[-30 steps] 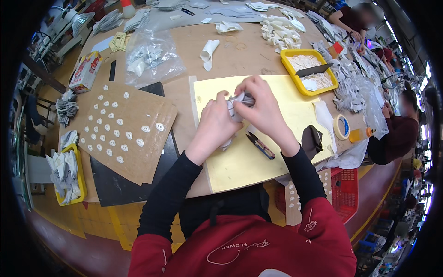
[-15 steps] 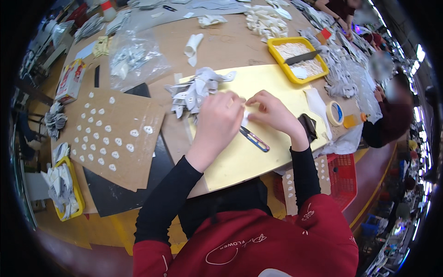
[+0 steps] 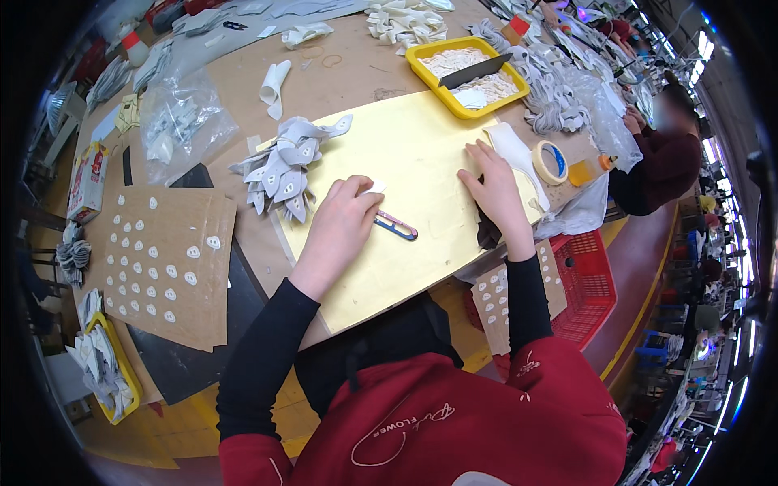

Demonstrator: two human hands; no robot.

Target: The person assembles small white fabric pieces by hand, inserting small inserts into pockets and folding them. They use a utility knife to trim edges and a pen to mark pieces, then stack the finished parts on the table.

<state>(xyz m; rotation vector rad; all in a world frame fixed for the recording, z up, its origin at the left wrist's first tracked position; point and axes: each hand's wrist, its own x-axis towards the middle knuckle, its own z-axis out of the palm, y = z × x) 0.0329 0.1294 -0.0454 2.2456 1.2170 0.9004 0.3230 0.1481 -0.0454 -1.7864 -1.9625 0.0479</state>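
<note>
My left hand [image 3: 339, 224] is over the yellow sheet [image 3: 397, 146], its fingertips closed on a small white piece [image 3: 375, 187]. Just beside those fingers lies a pair of thread snips [image 3: 395, 225] with pink and blue handles, partly covered by the hand. My right hand [image 3: 496, 190] is at the sheet's right side, fingers spread and nothing visible in them. A dark item [image 3: 488, 232] shows partly beneath that hand, its kind unclear. Left of the sheet's middle is a heap of grey-white fabric pieces [image 3: 284, 166].
A brown board [image 3: 174, 211] with rows of small white pieces lies left. Beyond the sheet stands a yellow tray [image 3: 464, 109] of small pale pieces with a dark divider. Tape [image 3: 550, 163] and an orange bottle [image 3: 589, 171] are at right; a red crate [image 3: 596, 275] sits below.
My hands have come apart: the right moved right and opened, while the left came down beside the snips with a white piece. The whole view has shifted, moving the table leftward.
</note>
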